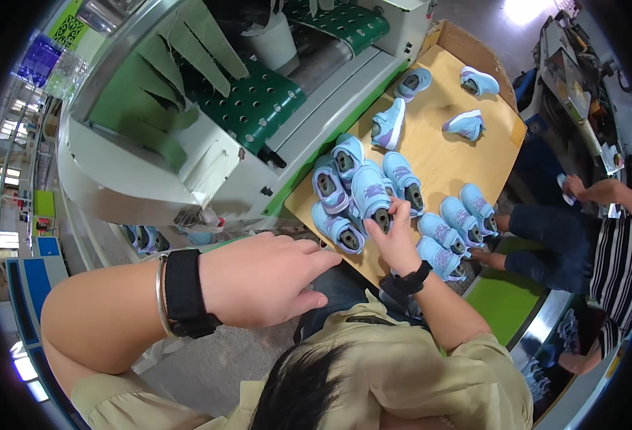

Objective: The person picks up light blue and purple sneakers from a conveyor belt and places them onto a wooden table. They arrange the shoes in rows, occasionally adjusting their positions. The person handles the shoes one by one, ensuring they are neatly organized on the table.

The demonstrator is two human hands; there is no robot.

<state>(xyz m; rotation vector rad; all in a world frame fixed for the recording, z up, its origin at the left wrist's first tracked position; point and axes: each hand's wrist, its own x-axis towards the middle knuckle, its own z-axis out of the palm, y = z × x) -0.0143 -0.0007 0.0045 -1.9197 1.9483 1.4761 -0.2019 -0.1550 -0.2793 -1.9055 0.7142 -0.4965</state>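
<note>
My right hand (396, 242) grips a light-blue sneaker (368, 188) by its heel, with the thumb on one side and fingers on the other. A dark insert fills its opening. Around it on the tan board sit more such sneakers, among them one on the left (328, 185), one nearest me (337, 228) and one on the right (400, 174). My left hand (266, 278) hangs in front of the board, fingers stretched out and nothing in it. Its thumb points toward me. Both wrists wear black bands.
A tan board (431, 107) carries loose sneakers at its far end. Left of it stands a white machine with a perforated green belt (251, 100) and hanging green strips (162, 64). At right, a person in a striped top (613, 251) is beside a green bench (506, 294).
</note>
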